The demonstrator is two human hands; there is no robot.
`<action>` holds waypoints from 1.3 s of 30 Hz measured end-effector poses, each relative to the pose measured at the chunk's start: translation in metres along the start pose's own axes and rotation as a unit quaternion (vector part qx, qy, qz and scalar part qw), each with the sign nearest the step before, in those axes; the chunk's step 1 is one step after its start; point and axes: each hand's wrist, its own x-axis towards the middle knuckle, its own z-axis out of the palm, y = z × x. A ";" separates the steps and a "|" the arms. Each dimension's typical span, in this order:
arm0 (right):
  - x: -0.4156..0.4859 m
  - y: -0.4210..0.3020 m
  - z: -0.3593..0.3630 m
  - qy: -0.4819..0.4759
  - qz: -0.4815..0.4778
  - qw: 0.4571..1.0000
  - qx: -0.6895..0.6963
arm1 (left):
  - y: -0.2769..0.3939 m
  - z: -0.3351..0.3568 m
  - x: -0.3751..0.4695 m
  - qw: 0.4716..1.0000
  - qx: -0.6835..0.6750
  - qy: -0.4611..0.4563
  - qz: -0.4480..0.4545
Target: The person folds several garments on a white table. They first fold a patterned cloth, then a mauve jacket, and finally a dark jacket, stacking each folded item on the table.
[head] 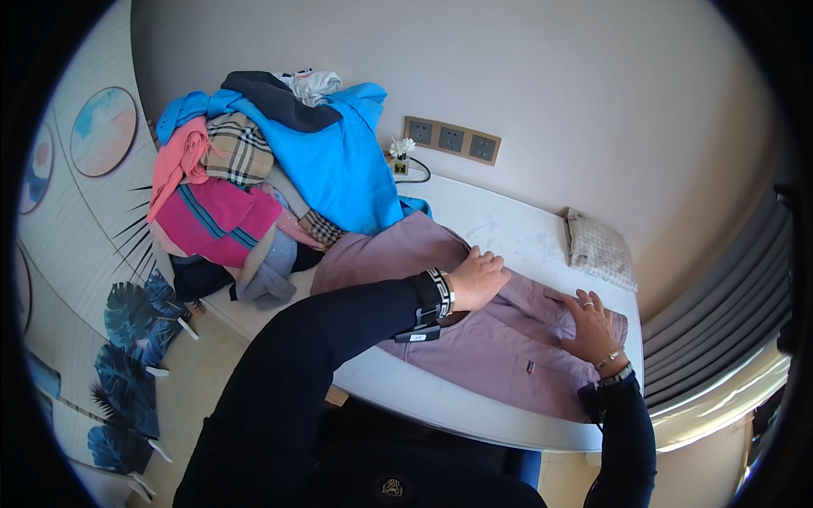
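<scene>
A mauve garment (pixel 502 355) lies spread across the white table before me, with a small dark tag on its near part. My left hand (pixel 479 279) is over its middle, fingers curled on the fabric beside the dark inner edge; the fingertips are partly hidden. Towards the garment's right end, my right hand (pixel 591 327) rests on the cloth with its fingers apart. The garment's left end reaches up to a heap of clothes, where a bright blue cloth (pixel 330 159) hangs down next to it.
Piled at the table's left are a magenta knit (pixel 222 219), a plaid cloth (pixel 238 149) and a coral scarf (pixel 181 159). Behind stand a small white flower (pixel 402 148) and wall sockets (pixel 451 140). A checked cushion (pixel 597 251) lies at the back right, near the grey curtain (pixel 718 305).
</scene>
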 end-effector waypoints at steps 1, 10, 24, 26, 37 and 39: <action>0.005 -0.003 0.010 0.004 -0.001 1.000 -0.001 | -0.001 0.003 -0.001 1.000 0.001 0.015 0.016; -0.034 0.011 0.012 -0.033 -0.031 0.994 0.104 | 0.002 -0.012 -0.023 0.990 -0.121 -0.058 0.036; -0.026 0.024 0.008 -0.194 0.049 0.977 0.069 | 0.032 0.014 -0.009 0.970 -0.171 -0.167 0.031; -0.005 0.036 0.008 -0.197 0.045 0.976 0.085 | 0.023 0.019 0.006 0.973 -0.161 -0.166 0.011; 0.080 -0.022 0.046 -0.077 -0.012 0.985 0.154 | 0.030 0.035 0.009 0.982 -0.151 -0.116 -0.005; 0.074 -0.028 0.053 -0.063 0.014 0.988 0.142 | 0.026 0.034 0.006 0.977 -0.182 -0.109 0.001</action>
